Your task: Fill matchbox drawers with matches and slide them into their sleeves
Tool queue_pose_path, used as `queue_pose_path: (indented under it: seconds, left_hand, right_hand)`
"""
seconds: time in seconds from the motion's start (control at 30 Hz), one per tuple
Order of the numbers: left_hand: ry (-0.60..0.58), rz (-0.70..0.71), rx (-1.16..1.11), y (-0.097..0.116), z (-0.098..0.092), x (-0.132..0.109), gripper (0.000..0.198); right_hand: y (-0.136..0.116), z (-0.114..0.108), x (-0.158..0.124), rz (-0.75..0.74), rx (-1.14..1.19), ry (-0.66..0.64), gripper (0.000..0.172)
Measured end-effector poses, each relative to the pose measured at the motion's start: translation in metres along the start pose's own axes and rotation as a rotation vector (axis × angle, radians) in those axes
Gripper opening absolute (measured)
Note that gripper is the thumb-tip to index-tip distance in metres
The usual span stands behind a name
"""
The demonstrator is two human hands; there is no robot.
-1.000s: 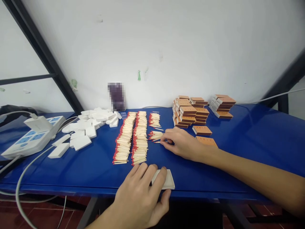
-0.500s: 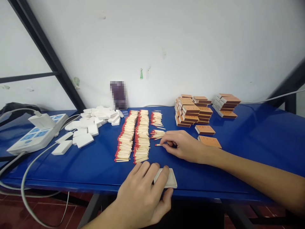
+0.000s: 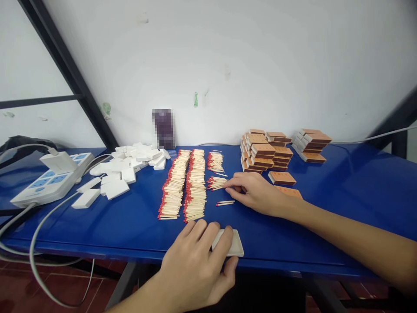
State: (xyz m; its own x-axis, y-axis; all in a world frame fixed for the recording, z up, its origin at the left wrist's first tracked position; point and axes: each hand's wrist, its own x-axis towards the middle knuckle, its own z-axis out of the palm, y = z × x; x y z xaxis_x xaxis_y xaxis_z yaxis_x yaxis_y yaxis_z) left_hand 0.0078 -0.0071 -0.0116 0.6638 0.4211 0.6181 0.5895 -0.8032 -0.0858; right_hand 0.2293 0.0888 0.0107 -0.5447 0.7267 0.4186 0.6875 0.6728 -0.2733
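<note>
head view: small heap of matches at my right fingertips, white tray under my left hand

my right hand point(image 3: 252, 190) reaches across the blue table point(image 3: 130, 230) to the small heap of matches point(image 3: 215, 183). thumb and forefinger are drawn close together at the bare stick ends; i cannot tell whether a match is pinched between them. my left hand point(image 3: 200, 263) grasps the white tray point(image 3: 237, 244) near the table's front edge, fingers over its far side and thumb at its near side. those fingers cover the left part, so i cannot see how far it runs.

the relation that counts: the small heap lies on the far side of the tray and a little left of it, just left of my right fingertips. its sticks run roughly left to right, red heads pointing left, away from my right hand, which is the nearer of the two. two loose matches point(image 3: 225, 203) lie the same way, between the heap and the tray, touching neither.

left of the heap stand two long rows of matches point(image 3: 195, 187), and beyond it sits another cluster of matches point(image 3: 215, 161). an orange matchbox point(image 3: 282, 178) lies just beyond my right wrist, with the stacked matchboxes point(image 3: 262, 150) farther back.
</note>
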Motion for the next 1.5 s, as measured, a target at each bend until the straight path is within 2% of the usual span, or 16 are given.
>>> queue_pose_path:
  seconds: [0.33,0.7,1.3,1.5]
  left_hand:
    - [-0.008,-0.001,-0.015,-0.0013,0.0008,0.0001,0.033]
    - [0.006,0.001,-0.006,0.0007,0.0013,-0.0005,0.033]
    - [0.008,-0.002,-0.003,-0.0008,0.0019,-0.0005,0.032]
    - [0.006,0.011,-0.004,-0.0002,0.0009,-0.0009,0.033]
  right_hand:
    - [-0.0028,0.0029,-0.0037,-0.009,0.076,0.027,0.021]
    - [-0.0033,0.0023,-0.0045,0.011,0.063,0.012,0.025]
    - [-0.002,0.0042,-0.0049,-0.032,0.068,0.023,0.016]
    - [-0.0035,0.0028,-0.0055,0.005,0.066,0.002,0.013]
